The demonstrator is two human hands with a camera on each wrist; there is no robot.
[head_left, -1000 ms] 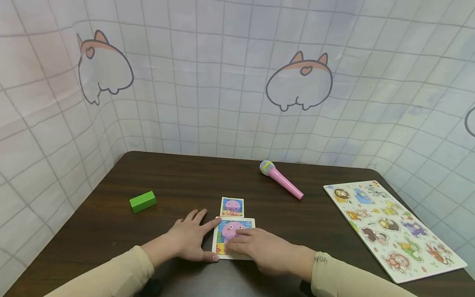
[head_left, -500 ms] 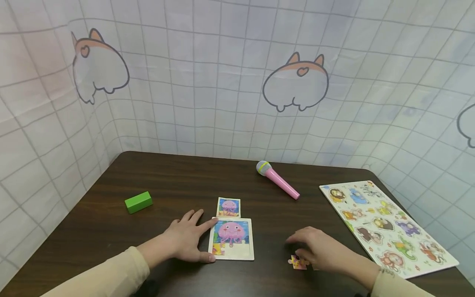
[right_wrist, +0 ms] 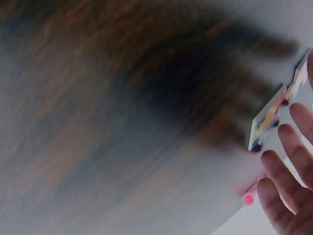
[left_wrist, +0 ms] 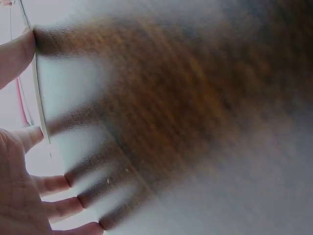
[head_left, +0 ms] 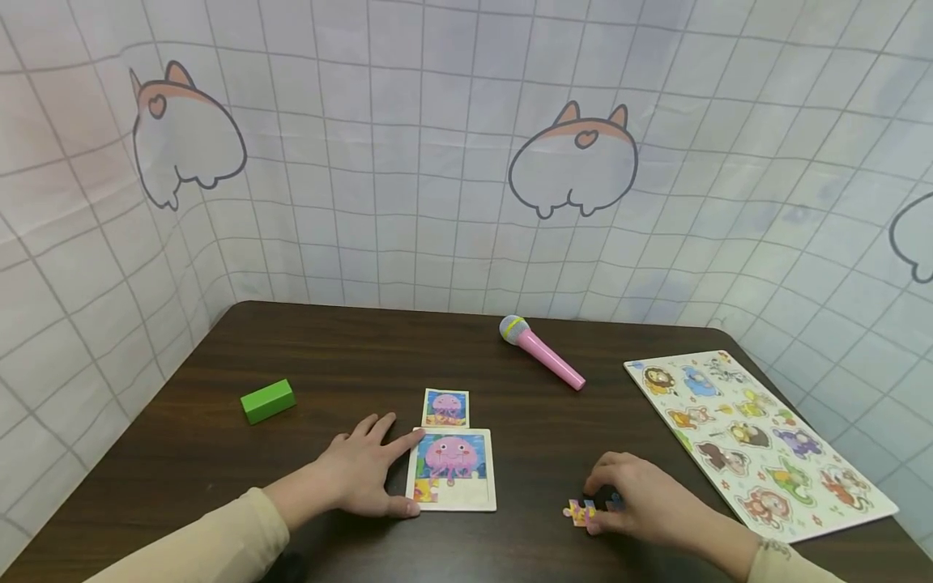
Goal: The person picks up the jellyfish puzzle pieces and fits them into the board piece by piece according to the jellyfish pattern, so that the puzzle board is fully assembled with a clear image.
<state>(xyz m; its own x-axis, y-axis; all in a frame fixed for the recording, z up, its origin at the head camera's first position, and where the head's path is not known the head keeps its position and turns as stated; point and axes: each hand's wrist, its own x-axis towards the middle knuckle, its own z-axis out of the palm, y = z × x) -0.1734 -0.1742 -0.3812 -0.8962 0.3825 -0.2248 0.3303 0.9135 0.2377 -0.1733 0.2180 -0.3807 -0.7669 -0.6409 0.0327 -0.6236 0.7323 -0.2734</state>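
Note:
In the head view, my left hand (head_left: 368, 470) lies spread on the table. Its thumb and index finger touch the left edge of a square jigsaw board (head_left: 492, 478), whose picture is a pink jellyfish; pale bare tray shows at its lower right. A small jellyfish picture card (head_left: 446, 408) lies just beyond the board. Over to the right, my right hand (head_left: 649, 498) reaches down over loose jigsaw pieces, thumb at a yellow-and-purple piece (head_left: 579, 512). A bluish piece (head_left: 615, 502) is partly hidden under the fingers. The right wrist view shows fingers apart from a colourful piece (right_wrist: 266, 117).
A pink toy microphone (head_left: 547, 356) lies toward the back of the dark wooden table (head_left: 350, 340). The green block (head_left: 268, 401) is at the left. A large animal puzzle board (head_left: 758, 445) occupies the right side. Behind hangs a checked curtain (head_left: 408, 162).
My right hand has left the jellyfish board and moved right to the loose jigsaw pieces, uncovering the board's lower part. My left hand has stayed at the board's left edge.

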